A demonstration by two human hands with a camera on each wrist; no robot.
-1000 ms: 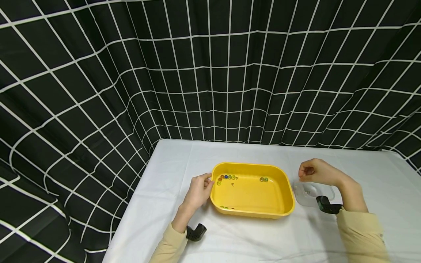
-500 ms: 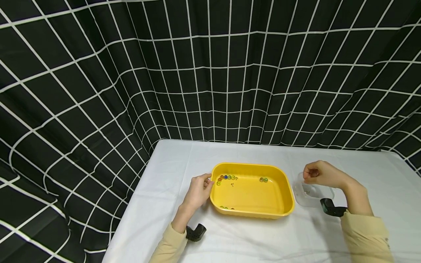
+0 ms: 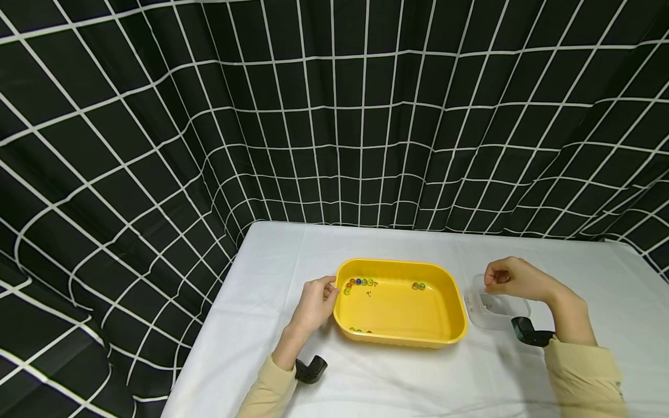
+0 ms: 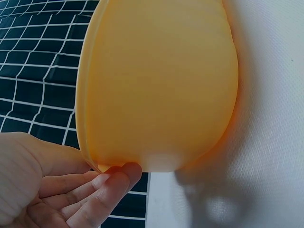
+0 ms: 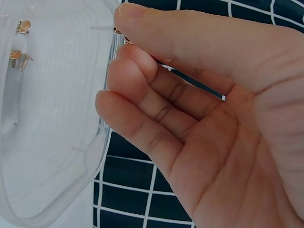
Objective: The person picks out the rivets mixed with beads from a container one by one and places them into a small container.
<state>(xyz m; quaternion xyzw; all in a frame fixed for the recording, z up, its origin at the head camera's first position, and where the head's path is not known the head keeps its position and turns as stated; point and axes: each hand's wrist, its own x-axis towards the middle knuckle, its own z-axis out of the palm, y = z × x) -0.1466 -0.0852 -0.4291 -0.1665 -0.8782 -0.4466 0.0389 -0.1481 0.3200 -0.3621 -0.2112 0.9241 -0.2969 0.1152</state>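
My left hand (image 3: 312, 305) pinches the left rim of a yellow tub (image 3: 405, 310) between thumb and fingers. In the left wrist view the tub's outer wall (image 4: 161, 80) fills the middle. Over the clear plastic container (image 3: 496, 320), right of the tub, my right hand (image 3: 522, 281) pinches a small brass paper fastener (image 5: 117, 30) at thumb and fingertip, most of it hidden. Loose fasteners (image 5: 15, 55) lie inside the container. Several glass marbles (image 3: 358, 281) line the tub's far left corner, with two small fasteners (image 3: 369, 294) close by.
Two marbles (image 3: 418, 286) sit near the tub's far right part, and a few small pieces (image 3: 356, 330) lie along its front wall. A white cloth (image 3: 397, 377) covers the table. Black gridded curtain (image 3: 387, 128) stands behind and at the sides.
My right hand has moved a little to the right and slightly nearer, from the container's far left side to over it. My left hand and the tub have stayed put.
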